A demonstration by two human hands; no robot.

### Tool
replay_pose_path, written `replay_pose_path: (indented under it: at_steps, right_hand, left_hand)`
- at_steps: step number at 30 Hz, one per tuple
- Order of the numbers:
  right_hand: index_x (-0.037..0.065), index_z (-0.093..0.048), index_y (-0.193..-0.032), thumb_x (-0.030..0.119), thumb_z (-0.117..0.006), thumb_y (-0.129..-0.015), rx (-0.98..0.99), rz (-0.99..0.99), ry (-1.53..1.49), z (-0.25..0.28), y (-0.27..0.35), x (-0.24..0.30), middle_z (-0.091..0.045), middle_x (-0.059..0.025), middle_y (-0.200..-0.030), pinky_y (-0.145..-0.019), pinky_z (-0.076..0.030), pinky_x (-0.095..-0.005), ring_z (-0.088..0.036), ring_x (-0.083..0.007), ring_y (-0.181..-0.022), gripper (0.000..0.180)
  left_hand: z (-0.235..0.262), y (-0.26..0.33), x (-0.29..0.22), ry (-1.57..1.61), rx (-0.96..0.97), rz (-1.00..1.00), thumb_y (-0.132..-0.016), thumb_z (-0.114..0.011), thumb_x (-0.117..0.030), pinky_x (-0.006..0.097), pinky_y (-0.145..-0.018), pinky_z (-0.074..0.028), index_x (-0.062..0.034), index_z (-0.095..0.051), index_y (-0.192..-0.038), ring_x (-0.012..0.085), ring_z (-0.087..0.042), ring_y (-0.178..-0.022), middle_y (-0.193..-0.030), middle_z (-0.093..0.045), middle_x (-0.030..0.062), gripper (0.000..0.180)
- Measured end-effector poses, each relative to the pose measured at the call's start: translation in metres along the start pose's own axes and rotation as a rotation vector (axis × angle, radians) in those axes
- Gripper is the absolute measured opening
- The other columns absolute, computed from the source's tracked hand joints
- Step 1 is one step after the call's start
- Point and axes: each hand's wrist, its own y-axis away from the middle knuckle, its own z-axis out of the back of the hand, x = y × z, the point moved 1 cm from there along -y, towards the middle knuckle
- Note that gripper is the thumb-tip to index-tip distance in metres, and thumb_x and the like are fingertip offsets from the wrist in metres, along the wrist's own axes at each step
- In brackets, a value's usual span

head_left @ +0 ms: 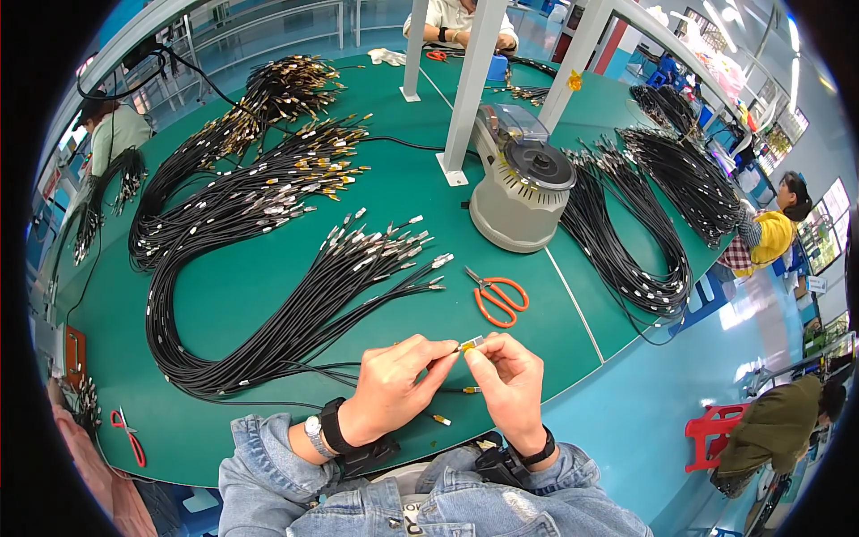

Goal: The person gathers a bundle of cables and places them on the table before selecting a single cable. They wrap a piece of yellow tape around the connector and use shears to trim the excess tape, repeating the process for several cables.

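Above the near edge of the green table, my left hand (398, 387) is closed in a pinch on the end of a black cable. My right hand (512, 387) pinches the connector (469, 344) at that end, a small yellow and whitish-silver piece between thumb and fingers. The fingertips of both hands nearly meet and partly hide it. Below them lie two more cable ends, one (472, 389) between the hands and another (441, 420) nearer me. A curved bundle of black cables (259, 345) lies to the left. Beyond my hands rest orange-handled snips (497, 301).
A round grey machine (517, 208) stands beyond the snips, beside white metal posts (465, 98). More black cable bundles (640, 242) lie right and far left. Red-handled scissors (132, 440) lie near the left edge. A person (461, 27) sits across the table; a red stool (711, 437) stands right.
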Motion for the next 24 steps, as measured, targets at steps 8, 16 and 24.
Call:
replay_pose_path:
  at_steps: [8,16,24]
  right_hand:
    - [-0.003,-0.058,-0.083,0.001,-0.06,-0.084,0.014,0.005,-0.023,0.0,-0.001,-0.001,-0.056,-0.0011,-0.077,-0.066,-0.041,-0.0207,-0.049,-0.0065,-0.071,0.005]
    - [-0.004,-0.059,-0.097,0.001,-0.058,-0.085,0.085,-0.067,-0.121,-0.002,0.001,0.002,-0.058,-0.0037,-0.085,-0.067,-0.042,-0.0214,-0.051,-0.0082,-0.074,0.013]
    - [-0.004,-0.057,-0.099,0.004,-0.054,-0.087,0.065,-0.127,-0.29,-0.01,-0.001,0.003,-0.056,-0.0065,-0.085,-0.064,-0.041,-0.0229,-0.05,-0.0099,-0.07,0.014]
  left_hand:
    - [0.002,0.004,0.003,-0.252,0.036,-0.238,-0.069,-0.072,0.0,0.025,-0.037,-0.033,-0.0082,-0.065,-0.098,0.0125,-0.045,-0.041,-0.056,-0.052,0.0012,0.031]
    - [0.009,0.001,0.002,-0.273,-0.003,-0.233,-0.072,-0.069,0.002,0.026,-0.037,-0.034,-0.0079,-0.064,-0.107,0.0131,-0.047,-0.041,-0.057,-0.053,0.0017,0.036]
    - [0.007,0.0,0.004,-0.19,-0.064,-0.134,-0.074,-0.069,0.002,0.026,-0.037,-0.034,-0.0059,-0.064,-0.103,0.0136,-0.046,-0.038,-0.056,-0.055,0.0031,0.03]
